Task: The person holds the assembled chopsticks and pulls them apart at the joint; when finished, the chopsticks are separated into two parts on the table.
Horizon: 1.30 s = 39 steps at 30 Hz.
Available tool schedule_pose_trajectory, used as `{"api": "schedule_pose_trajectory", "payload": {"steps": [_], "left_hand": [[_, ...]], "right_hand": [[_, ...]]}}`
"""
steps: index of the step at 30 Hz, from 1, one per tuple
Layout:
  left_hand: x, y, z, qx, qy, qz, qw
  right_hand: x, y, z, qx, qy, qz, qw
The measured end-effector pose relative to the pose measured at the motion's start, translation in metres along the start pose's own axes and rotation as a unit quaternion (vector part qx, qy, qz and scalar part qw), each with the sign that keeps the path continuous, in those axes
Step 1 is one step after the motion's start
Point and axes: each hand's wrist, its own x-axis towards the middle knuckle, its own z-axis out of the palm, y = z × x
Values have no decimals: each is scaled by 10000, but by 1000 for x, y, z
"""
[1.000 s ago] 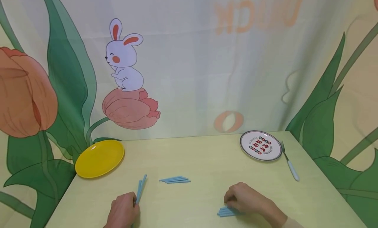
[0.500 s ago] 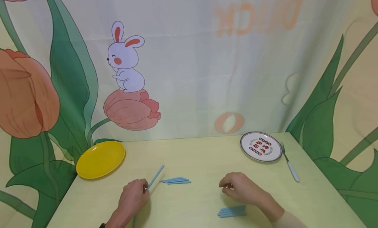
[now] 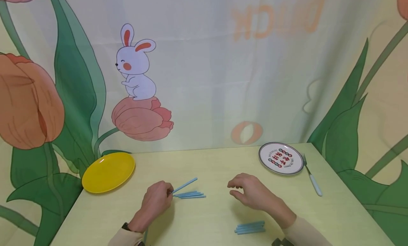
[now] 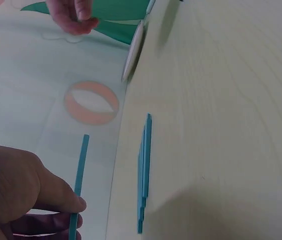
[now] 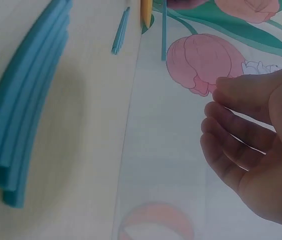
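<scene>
In the head view my left hand [image 3: 157,199] pinches one thin light-blue stick [image 3: 185,185], which points up and to the right. The left wrist view shows that held stick [image 4: 82,162] between thumb and fingers. Just below and right of it lies a fanned bundle of several blue sticks [image 3: 191,195] on the table. My right hand [image 3: 253,192] is raised, its fingers loosely bent with nothing between them. Nearer the front edge lies a second bundle of several blue sticks [image 3: 250,227], below the right hand. Part of another blue stick [image 3: 145,236] shows beside the left sleeve.
A yellow plate [image 3: 108,172] sits at the table's back left. At the back right is a white plate [image 3: 281,158] with red print, and a fork [image 3: 315,182] with a pale handle lies beside it. A printed curtain [image 3: 204,79] hangs behind the table [image 3: 210,168].
My left hand has moved right and away from me with the stick, close to the far bundle. My right hand has left the near bundle, rising and moving away from me.
</scene>
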Motion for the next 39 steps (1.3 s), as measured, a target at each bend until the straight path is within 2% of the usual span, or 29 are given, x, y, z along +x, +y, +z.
{"api": "schedule_pose_trajectory", "payload": {"steps": [8,15,23,29,39], "left_hand": [[9,16,6,-126,217,843,9961],[15,29,9,-134,321,1373,9899],[23,45,9,-164,244,1549,9875],[24,56,7,-211,167,1571,9872],[24,64,6,-207,79,1631,9864]], "right_hand": [[18,-9,1,-153,67,41,9999],[30,-13,4,-203,196,-227,9993],[37,-12,12,-226,190,-351,9989],[39,-13,16,-192,61,-219,9996],[42,-14,21,-314,7,-304,9990]]}}
